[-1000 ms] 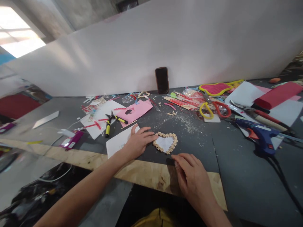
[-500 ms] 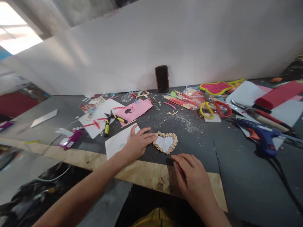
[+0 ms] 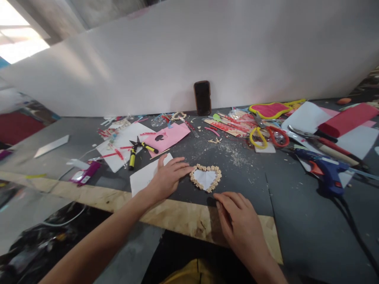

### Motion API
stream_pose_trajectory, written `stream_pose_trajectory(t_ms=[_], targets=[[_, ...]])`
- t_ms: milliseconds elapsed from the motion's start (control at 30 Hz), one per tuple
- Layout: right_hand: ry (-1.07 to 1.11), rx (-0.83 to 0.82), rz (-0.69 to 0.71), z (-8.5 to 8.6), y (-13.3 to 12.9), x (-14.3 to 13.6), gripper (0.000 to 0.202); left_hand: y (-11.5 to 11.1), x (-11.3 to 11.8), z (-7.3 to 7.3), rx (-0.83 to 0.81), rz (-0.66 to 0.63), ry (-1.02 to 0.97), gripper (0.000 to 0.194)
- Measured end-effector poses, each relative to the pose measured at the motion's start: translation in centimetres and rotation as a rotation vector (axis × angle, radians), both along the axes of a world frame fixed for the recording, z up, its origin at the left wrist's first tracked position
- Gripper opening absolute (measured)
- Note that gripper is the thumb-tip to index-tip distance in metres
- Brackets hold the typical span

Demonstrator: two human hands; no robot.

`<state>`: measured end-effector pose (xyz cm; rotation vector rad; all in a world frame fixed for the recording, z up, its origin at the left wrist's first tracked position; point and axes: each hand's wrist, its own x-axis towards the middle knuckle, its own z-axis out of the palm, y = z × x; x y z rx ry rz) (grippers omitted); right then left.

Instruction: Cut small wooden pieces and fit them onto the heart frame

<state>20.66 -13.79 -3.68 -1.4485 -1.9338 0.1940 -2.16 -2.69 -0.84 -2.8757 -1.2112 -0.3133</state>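
Observation:
A heart-shaped piece (image 3: pixel 219 179) lies flat on the dark tabletop, its white paper middle edged with small pale beads or wooden bits. My left hand (image 3: pixel 168 177) rests palm down to its left, fingers spread, with a fingertip at the heart's upper left edge. Part of a white paper sheet (image 3: pixel 142 177) is covered by this hand. Just below the heart's point is my right hand (image 3: pixel 241 221), loosely curved, thumb and fingers apart at the base. Nothing shows in its fingers.
Pliers (image 3: pixel 134 154) lie on papers at left, beside pink paper (image 3: pixel 177 134). Scissors (image 3: pixel 259 138) and a blue glue gun (image 3: pixel 328 169) with a trailing cord are at right. A phone (image 3: pixel 203 98) leans on the white board behind. Crumbs (image 3: pixel 233 154) dot the tabletop.
The view has shifted slightly. My left fingertips have drawn back a little from over the heart to its edge. The right hand stays in nearly the same place.

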Motion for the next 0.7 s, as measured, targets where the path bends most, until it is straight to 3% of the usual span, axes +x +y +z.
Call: stream_pose_trajectory(t_ms=[200,433,700], targets=[[0.001,0.005,-0.004,-0.6,0.1,0.0,0.024,-1.1,0.3,-0.2,0.065,0.08,-0.101,0.027],[0.009,-0.017,0.01,-0.4,0.2,0.2,0.029,-1.5,0.6,-0.4,0.042,0.163,-0.151,0.025],[0.147,-0.057,-0.073,-1.0,0.4,0.5,0.031,0.1,1.9,0.1,-0.102,0.242,-0.162,0.027]])
